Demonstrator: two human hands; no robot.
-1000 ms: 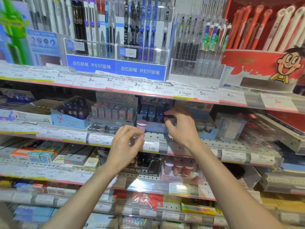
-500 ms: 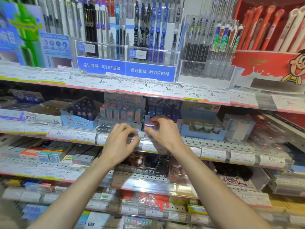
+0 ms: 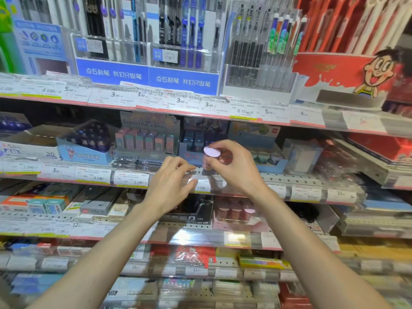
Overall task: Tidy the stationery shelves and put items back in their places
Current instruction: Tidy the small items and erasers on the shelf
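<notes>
two hands at the eraser shelf

our right hand (image 3: pixel 231 168) pinches a small round lilac-topped pink plastic pot (image 3: pixel 211 152) at its fingertips, raised just above the shelf's clear price-label rail (image 3: pixel 307 192). beside it to the left, our left hand (image 3: pixel 171 184) rests loosely curled and empty, fingers touching that rail.

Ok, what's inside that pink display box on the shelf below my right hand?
The pink display box holds several small round pink-topped containers, like the pink-lidded one in your right hand. Your right forearm covers the box's right end, so the count is unclear.
</notes>
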